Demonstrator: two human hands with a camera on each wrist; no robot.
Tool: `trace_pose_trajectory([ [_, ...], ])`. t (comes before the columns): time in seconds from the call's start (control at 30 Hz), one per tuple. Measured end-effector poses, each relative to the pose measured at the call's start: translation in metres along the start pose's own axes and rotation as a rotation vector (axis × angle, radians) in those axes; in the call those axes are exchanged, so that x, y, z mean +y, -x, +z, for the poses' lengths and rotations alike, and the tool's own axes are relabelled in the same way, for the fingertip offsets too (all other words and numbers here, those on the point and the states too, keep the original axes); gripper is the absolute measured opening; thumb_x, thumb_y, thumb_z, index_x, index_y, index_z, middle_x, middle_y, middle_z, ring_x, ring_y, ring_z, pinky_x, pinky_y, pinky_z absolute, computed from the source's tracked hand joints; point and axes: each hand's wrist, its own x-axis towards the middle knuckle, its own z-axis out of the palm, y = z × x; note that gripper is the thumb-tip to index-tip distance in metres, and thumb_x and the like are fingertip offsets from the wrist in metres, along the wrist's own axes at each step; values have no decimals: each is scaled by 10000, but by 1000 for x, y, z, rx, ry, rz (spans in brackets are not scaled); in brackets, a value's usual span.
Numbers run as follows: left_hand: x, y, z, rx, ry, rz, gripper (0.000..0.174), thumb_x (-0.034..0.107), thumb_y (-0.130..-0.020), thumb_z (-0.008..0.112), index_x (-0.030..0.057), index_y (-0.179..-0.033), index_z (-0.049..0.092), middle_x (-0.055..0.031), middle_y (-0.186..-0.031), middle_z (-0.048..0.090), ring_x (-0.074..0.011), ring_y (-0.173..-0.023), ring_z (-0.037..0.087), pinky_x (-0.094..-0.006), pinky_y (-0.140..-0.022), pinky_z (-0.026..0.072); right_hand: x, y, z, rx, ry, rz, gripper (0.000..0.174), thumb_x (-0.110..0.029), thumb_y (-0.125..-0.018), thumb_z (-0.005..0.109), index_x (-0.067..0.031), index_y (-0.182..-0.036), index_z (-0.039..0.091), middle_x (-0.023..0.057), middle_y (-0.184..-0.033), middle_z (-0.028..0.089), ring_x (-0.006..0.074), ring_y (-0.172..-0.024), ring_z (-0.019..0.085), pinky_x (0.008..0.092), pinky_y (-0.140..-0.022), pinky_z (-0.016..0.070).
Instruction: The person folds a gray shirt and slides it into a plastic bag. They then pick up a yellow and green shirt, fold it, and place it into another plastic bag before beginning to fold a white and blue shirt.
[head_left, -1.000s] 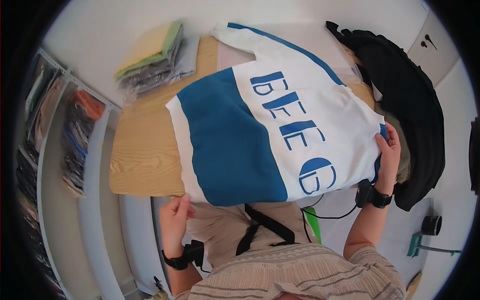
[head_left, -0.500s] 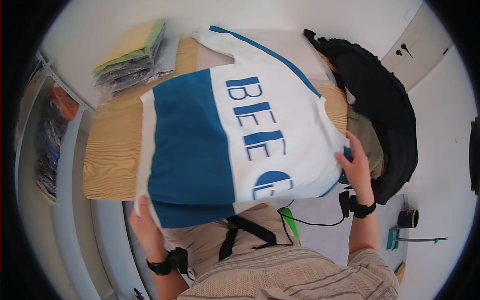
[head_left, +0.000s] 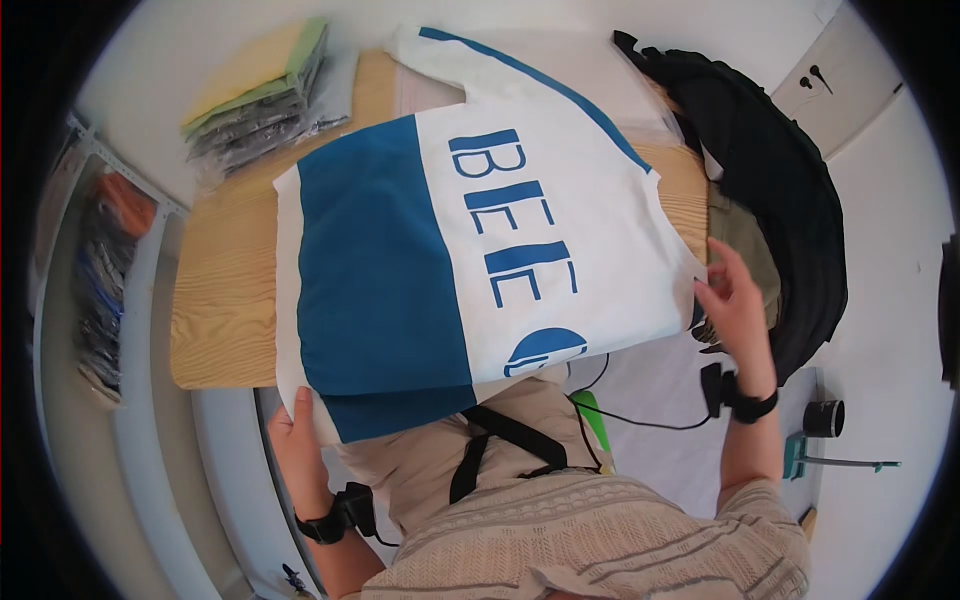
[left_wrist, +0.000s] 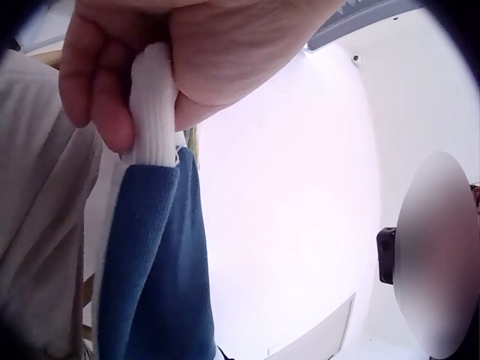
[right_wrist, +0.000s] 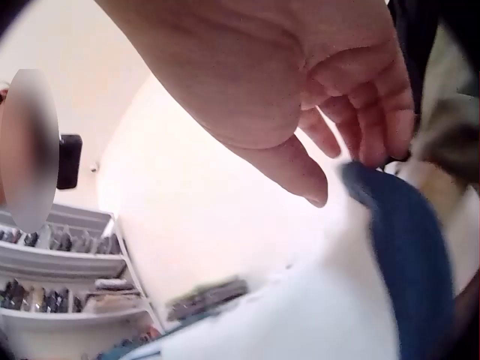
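Note:
A white and blue sweatshirt (head_left: 380,260) with large blue letters lies spread over the wooden table (head_left: 225,330), its near side hanging past the front edge above the lap. My left hand (head_left: 300,445) pinches the white ribbed hem at the near left corner. In the left wrist view that hem (left_wrist: 154,112) is folded between thumb and fingers, with blue fabric hanging below. At the near right part of the garment is my right hand (head_left: 742,310), fingers spread. The right wrist view shows its thumb (right_wrist: 300,176) apart from the fingers, close over blue trim (right_wrist: 409,247).
Bagged folded clothes (head_left: 265,85) are stacked at the table's back left. Clear plastic (head_left: 610,85) lies under the far sleeve. A black garment (head_left: 770,190) is heaped along the right side, over olive fabric (head_left: 745,250). Shelves (head_left: 110,270) with packed clothes stand at left.
The head view has swung right. My left hand has kept the hem while its near corner folded over the lap. My right hand's fingers have spread from their hold on the sweatshirt's right edge.

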Motion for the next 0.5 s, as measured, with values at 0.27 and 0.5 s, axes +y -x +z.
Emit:
trace_pose_trajectory([
  [0.27,16,5,15,17,32,71,309,252,-963,533,-35,-984,645,-35,-838,661,-71,-713,568,-230,-655,441,-66,-166,-6,-440,107,-98,307,-194,-818,666,-6,-1055,616,69,-887,633,162,-718,627,282,-640,492],
  [0.5,8,3,12,86,-83,105,317,238,-952,547,-52,-864,641,-15,-746,625,-60,-663,514,-254,-577,411,-34,-295,125,-490,-167,204,391,-203,-745,733,58,-1012,619,158,-834,648,205,-583,621,326,-532,503],
])
